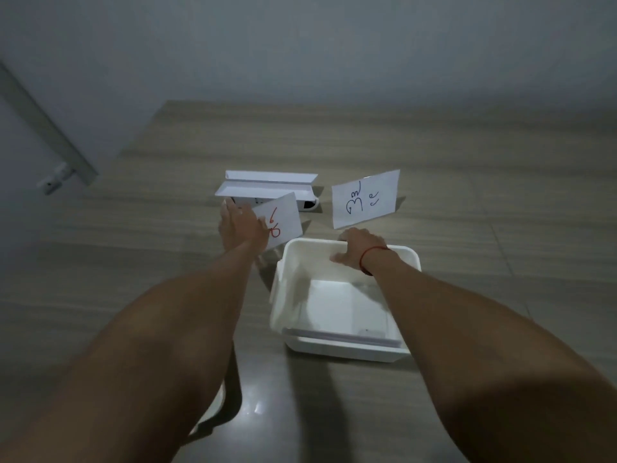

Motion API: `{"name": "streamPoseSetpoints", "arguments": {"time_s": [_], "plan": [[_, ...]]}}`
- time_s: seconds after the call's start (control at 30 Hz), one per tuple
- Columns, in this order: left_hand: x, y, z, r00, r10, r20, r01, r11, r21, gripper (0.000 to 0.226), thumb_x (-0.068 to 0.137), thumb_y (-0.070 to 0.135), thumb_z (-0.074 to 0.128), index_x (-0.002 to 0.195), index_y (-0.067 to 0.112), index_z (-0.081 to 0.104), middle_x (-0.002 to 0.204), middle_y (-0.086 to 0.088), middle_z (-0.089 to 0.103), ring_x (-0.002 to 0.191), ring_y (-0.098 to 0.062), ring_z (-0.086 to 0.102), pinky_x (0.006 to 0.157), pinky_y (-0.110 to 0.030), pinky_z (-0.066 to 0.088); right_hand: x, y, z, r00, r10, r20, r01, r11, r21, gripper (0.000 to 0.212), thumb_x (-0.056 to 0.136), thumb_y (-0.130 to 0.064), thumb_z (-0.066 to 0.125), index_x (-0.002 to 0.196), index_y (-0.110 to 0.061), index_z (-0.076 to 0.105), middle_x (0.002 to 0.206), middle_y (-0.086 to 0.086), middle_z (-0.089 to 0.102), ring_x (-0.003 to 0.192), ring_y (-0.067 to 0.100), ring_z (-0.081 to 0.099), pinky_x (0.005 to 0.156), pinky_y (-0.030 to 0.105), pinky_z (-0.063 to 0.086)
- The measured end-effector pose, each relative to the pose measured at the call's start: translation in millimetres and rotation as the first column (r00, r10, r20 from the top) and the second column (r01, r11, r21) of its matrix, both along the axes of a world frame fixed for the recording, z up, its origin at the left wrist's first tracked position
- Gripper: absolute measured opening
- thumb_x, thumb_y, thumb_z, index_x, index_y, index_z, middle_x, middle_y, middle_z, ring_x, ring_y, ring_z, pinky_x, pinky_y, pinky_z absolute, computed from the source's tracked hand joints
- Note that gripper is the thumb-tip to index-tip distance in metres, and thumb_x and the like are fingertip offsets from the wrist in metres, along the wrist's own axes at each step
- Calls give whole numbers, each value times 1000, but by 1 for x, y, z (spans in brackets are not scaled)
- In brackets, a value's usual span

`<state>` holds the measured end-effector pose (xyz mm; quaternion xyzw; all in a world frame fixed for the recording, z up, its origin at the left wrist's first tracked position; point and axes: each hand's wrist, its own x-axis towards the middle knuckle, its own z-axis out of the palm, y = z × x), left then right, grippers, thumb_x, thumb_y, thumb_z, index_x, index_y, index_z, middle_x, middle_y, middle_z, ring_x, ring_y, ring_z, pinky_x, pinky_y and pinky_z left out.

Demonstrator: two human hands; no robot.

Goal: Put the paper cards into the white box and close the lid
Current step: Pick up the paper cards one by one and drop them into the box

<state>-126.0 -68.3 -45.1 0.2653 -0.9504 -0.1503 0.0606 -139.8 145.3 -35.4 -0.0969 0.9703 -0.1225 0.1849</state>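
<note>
I see the left hand (241, 225) with its grip closed on a paper card with red writing (282, 222), just beyond the white box (347, 352) on the bench (467, 162). Right hand (355, 250) grips the box's far rim. Blue-marked card (365, 198) stands behind; folded white holder (267, 185) nearby. Box open, white sheets at its near wall.

We list: plain white plastic box (344, 295); beyond it, white paper card, red script (280, 222); white paper card, blue script (364, 198); striped grey-brown wood-grain tabletop (467, 162).
</note>
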Motion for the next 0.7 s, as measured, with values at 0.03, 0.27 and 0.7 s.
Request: {"name": "streamPoseSetpoints", "arguments": {"time_s": [0.03, 0.27, 0.7], "plan": [[-5, -5, -5, 1000, -24, 4, 25, 999, -28, 51, 95, 33, 49, 136, 5, 43, 154, -19, 28, 146, -31, 20, 116, -44, 25, -2, -1, -2, 1000, 14, -4, -14, 1000, 15, 46, 80, -46, 66, 118, -18, 60, 123, 8, 62, 115, 28, 58, 91, 34, 41], [-16, -19, -24, 998, -44, 49, 49, 993, -105, 25, 94, 26, 47, 110, 11, 59, 113, -19, 62, 109, -35, 56, 97, -43, 40, -12, -5, -10, 999, 37, -36, -34, 997, 68, 56, 71, -54, 72, 111, -16, 61, 117, 8, 64, 108, 29, 61, 80, 31, 40], [0, -12, 15, 965, -215, -150, 166, 944, -284, 21, 88, 12, 53, 108, 8, 57, 109, -14, 59, 103, -32, 52, 87, -40, 39, 10, 17, 6, 993, -56, -106, 64, 995, 82, 36, 87, -33, 63, 120, -18, 60, 124, 5, 63, 119, 25, 56, 101, 37, 37]]}}
